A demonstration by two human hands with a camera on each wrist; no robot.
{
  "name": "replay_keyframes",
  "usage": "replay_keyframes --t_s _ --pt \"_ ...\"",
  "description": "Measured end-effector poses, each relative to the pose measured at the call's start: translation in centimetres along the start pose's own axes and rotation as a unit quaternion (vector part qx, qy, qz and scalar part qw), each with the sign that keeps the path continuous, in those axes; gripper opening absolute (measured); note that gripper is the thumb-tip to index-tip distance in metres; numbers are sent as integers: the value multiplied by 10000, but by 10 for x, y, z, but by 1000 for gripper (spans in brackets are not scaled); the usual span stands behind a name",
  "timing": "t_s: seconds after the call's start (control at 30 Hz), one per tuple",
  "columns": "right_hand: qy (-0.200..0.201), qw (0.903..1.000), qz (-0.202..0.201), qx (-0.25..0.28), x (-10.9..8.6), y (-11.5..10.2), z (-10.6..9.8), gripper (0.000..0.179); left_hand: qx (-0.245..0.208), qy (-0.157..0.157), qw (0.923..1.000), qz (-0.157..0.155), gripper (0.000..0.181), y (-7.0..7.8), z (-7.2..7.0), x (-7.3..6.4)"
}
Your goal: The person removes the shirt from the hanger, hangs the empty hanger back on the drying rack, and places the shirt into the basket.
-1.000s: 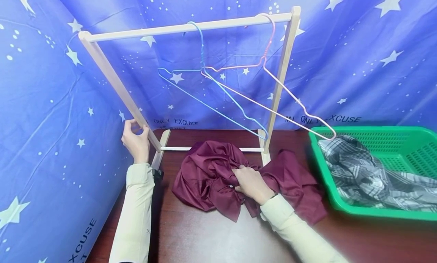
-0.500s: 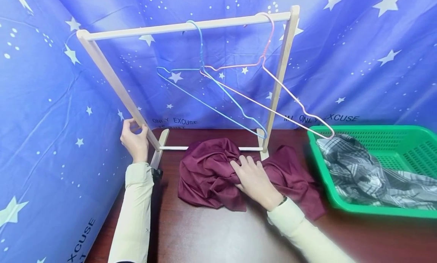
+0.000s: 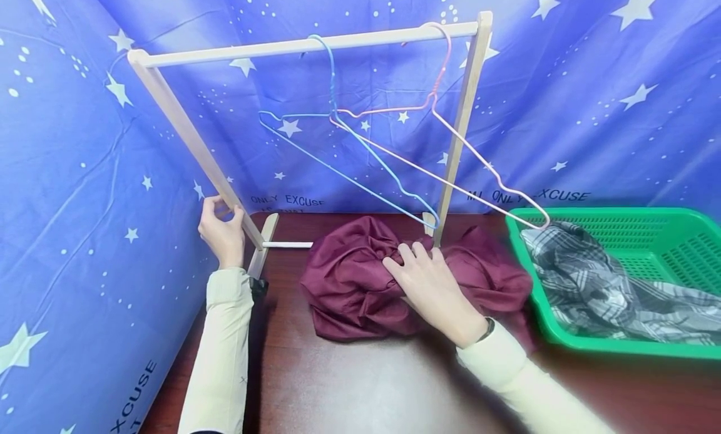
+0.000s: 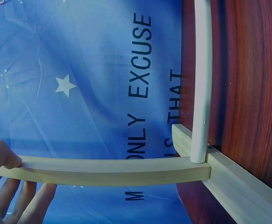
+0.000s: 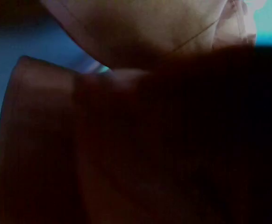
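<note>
My left hand [image 3: 222, 233] grips the left post [image 3: 194, 146] of a small wooden clothes rack near its lower end. In the left wrist view, the thumb and fingers [image 4: 38, 198] lie on either side of that post. A crumpled maroon cloth [image 3: 349, 296] lies bunched on the table in front of the rack's lower bar. My right hand [image 3: 434, 287] grips the middle of it from above, with the fingertips partly sunk in the folds. The cloth's kind cannot be told from its folds. In the right wrist view, dark fabric [image 5: 126, 154] fills most of the picture.
A blue wire hanger [image 3: 360, 180] and a pink wire hanger [image 3: 473, 193] hang from the rack's top bar [image 3: 242, 52]. At the right, a green basket [image 3: 625, 346] holds a grey plaid cloth [image 3: 597, 284]. Starry blue curtains surround the table [image 3: 349, 390].
My right hand has moved right and a little away from me, dragging and bunching the maroon cloth toward the rack's right foot. The left hand stays on the post.
</note>
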State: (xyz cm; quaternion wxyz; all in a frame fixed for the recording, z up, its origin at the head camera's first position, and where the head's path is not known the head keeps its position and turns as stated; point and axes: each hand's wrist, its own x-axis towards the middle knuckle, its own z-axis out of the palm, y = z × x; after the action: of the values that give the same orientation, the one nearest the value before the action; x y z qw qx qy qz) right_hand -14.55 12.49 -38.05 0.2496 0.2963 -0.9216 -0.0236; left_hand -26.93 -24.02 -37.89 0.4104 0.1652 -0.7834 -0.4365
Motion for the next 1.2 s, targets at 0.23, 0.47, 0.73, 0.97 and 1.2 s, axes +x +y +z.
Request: replay_keyframes --t_s 0.23,0.47,0.73,0.97,1.2 --pt "103 9997 -89 -225 -1 12 -21 28 2 -26 10000 4 23 0 1 0" --pt "205 9992 -94 -318 -7 32 -37 24 -1 -12 10000 -21 24 1 1 0" --pt "63 9996 34 -278 -22 57 -51 31 -4 10 10000 9 24 1 0 0" --pt "95 9996 135 -208 -37 79 -59 43 -51 -1 10000 -22 24 2 0 0" --pt "348 9993 169 -12 -53 102 -67 47 -18 1 10000 -25 25 0 1 0"
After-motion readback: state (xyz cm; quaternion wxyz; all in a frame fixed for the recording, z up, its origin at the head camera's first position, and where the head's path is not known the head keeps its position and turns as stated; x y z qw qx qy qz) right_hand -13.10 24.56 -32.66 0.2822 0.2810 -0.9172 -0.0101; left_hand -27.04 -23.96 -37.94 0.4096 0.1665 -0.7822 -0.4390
